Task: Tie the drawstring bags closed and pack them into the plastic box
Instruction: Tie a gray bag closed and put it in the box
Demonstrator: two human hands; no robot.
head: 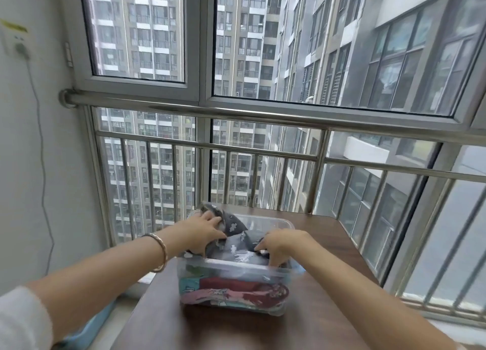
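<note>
While the left hand [207,227] and right hand [282,244] gripped the grey bag [236,251], even downward pressure would likely seat it flat in the plastic box [231,267].

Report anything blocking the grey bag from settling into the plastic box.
The colourful bags fill the plastic box below it; the grey bag sits at rim height under the left hand and right hand.

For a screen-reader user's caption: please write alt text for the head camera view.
The left hand and right hand grip a grey patterned bag at the top of a clear plastic box on a brown table, with a colourful bag showing through the box's near wall. Behind, a steel railing and windows face high-rise flats.
</note>
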